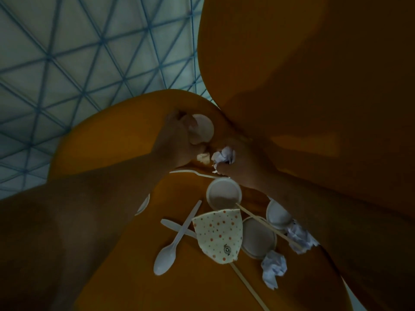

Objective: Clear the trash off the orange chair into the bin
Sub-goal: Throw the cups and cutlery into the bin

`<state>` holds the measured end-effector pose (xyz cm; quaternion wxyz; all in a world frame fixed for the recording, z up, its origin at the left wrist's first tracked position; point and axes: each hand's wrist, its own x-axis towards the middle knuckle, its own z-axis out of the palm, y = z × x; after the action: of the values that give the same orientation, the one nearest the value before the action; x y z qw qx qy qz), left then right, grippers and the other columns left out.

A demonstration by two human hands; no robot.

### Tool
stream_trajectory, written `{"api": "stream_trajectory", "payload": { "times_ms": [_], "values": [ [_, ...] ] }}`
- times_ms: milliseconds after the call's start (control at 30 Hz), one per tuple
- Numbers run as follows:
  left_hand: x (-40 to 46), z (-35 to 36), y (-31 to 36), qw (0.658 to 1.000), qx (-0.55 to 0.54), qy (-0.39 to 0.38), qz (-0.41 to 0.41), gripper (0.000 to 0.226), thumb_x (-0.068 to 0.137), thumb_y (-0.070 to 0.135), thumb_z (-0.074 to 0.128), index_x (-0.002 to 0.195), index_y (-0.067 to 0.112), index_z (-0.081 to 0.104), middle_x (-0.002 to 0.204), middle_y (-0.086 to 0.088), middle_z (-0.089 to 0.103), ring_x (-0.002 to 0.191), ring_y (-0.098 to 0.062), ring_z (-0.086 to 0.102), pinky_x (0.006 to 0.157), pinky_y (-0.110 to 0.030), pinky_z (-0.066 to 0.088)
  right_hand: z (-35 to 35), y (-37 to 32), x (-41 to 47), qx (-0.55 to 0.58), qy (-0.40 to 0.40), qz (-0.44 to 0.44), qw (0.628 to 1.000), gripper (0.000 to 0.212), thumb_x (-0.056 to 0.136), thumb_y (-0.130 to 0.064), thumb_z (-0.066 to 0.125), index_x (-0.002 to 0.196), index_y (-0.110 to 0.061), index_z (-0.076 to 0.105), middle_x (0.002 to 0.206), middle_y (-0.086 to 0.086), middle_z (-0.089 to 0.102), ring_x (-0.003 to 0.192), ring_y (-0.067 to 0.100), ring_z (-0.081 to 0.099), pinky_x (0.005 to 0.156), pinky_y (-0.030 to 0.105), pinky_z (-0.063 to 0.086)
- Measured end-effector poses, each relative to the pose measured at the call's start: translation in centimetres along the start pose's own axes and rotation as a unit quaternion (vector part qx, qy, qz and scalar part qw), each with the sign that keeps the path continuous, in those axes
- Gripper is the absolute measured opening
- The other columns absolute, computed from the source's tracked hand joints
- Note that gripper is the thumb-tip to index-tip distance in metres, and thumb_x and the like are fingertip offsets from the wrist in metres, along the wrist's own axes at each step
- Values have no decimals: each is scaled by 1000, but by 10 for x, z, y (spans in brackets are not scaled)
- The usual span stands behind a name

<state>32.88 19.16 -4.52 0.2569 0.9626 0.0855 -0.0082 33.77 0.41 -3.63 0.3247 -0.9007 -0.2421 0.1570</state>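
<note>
Where the seat of the orange moulded chair [139, 277] meets its backrest, both hands work close together above a scatter of trash. The left hand [177, 140] has its fingers curled round a pale round paper lid [203, 129], gripping it just beyond the rest of the litter, with a small cream scrap [203, 157] at its thumb side. The right hand [240, 162] pinches a crumpled white paper ball [223, 156], and the two hands almost touch there.

Taking the flattened cream paper cup with red and grey dots [219, 235] as the landmark: a round white paper lid [224, 195] lies just beyond it, touching its rim. A white plastic spoon [174, 245] lies just left of the cup, crossed over a second white plastic utensil [173, 226]. A brownish round lid [259, 237] sits touching the cup's right side, with thin wooden sticks [267, 225] running across it. Farther right a small white round lid [277, 215] is partly under the right forearm, beside a crumpled white paper wad [301, 237]. Another crumpled white paper wad [274, 268] lies nearer than the cup, to its right. A thin white plastic fork [202, 175] lies beyond the cup, under the hands. The floor [67, 52] beyond the chair shows a blue triangular grid pattern.
</note>
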Motion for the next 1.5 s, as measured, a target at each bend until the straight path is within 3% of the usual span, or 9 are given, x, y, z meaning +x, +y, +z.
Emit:
{"api": "stream_trajectory", "payload": {
  "times_ms": [167, 333, 500, 600, 767, 900, 1133, 1400, 1500],
  "values": [
    [-20, -14, 11, 996, -55, 74, 6, 63, 70, 31, 82, 121, 10, 53, 133, -15, 39, 126, -32, 37, 97, -37, 40, -5, 3, -4, 78, 67, 13, 995, 22, 77, -7, 71, 96, -14, 64, 104, 10, 61, 95, 24, 60, 76, 38, 54],
    [-46, -28, 32, 990, -72, 118, 7, 62, 70, 32, 82, 121, 12, 52, 132, -12, 39, 126, -28, 36, 93, -27, 33, -21, -11, -28, 70, 165, -38, 983, 21, 80, -9, 67, 101, -8, 66, 96, 3, 60, 90, 21, 59, 70, 22, 46],
    [-96, -35, 64, 986, -73, 144, 28, 64, 68, 37, 80, 119, 10, 51, 124, -12, 42, 118, -28, 40, 87, -29, 34, -34, -16, -72, 50, 193, -97, 975, 25, 83, -15, 67, 108, -12, 65, 106, 14, 61, 96, 24, 59, 76, 14, 43],
    [-134, -38, 81, 984, -63, 164, 23, 64, 67, 39, 76, 117, 8, 51, 120, -13, 44, 114, -29, 43, 83, -28, 32, -41, -18, -113, 93, 170, -101, 976, 26, 86, -10, 66, 112, -10, 63, 114, 16, 57, 103, 29, 57, 83, 33, 50],
    [-224, -31, 124, 977, -66, 205, 5, 62, 75, 32, 79, 123, 9, 47, 126, -11, 42, 113, -26, 44, 82, -27, 33, -58, -12, -204, 97, 144, -171, 970, 31, 84, -7, 66, 107, -26, 63, 110, 3, 62, 99, 12, 58, 83, 24, 51],
    [-296, -9, 167, 966, -80, 244, -24, 68, 74, 34, 80, 126, 11, 44, 126, -10, 42, 111, -23, 45, 80, -30, 37, -74, -8, -285, 50, 83, -169, 981, 40, 87, -12, 66, 125, -20, 57, 127, 8, 50, 103, 14, 53, 76, 15, 49],
    [-408, 66, 229, 956, -140, 245, -74, 77, 76, 44, 77, 134, 17, 36, 132, -8, 41, 111, -22, 47, 83, -34, 45, -66, 40, -406, 43, 26, -177, 983, 34, 87, -16, 64, 119, -22, 58, 111, 3, 50, 88, 21, 55, 70, 31, 45],
    [-532, 148, 221, 968, -145, 165, -120, 71, 81, 38, 75, 137, 17, 36, 141, -9, 36, 123, -28, 44, 96, -37, 45, 1, 100, -506, 85, -10, -124, 989, 41, 84, -7, 66, 122, -21, 59, 109, -6, 46, 85, -6, 43, 75, -5, 30],
    [-575, 179, 210, 968, -150, 159, -126, 68, 78, 30, 79, 132, 15, 40, 134, -11, 40, 115, -24, 48, 87, -28, 42, 35, 115, -545, 94, -22, -103, 990, 44, 82, -7, 68, 122, -22, 59, 111, -9, 46, 89, -7, 45, 77, -8, 29]
  ]
}}
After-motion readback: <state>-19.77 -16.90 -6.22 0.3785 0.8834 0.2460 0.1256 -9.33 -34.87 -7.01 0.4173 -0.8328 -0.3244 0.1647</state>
